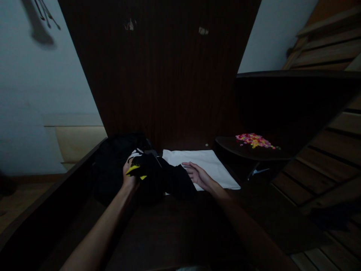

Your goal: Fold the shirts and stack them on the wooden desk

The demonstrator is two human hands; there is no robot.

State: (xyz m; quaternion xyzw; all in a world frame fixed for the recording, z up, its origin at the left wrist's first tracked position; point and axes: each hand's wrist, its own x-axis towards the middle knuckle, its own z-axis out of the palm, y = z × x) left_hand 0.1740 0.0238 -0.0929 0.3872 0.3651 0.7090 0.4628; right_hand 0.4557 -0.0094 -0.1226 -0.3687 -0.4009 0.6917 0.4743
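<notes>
Dark cloth [158, 175] with yellow and white parts hangs from my left hand [129, 175], whose fingers are wrapped round its bunched left end. Its exact kind is too dark to make out. My right hand [197, 176] lies just right of the cloth's other end, fingers stretched out and apart, over a white folded sheet [217, 167]. Whether the right fingertips touch the cloth I cannot tell. Behind my left hand sits a black heap [109, 169], perhaps fabric or a bag; its form is lost in shadow.
A tall dark wooden panel [163, 75] stands behind. Colourful small pieces [255, 140] lie on a rounded dark shelf [228, 143] at right. Below it is a pale-blue and white object [259, 171]. Wooden slats [324, 154] stand far right; a dark raised edge [56, 194] runs along the left.
</notes>
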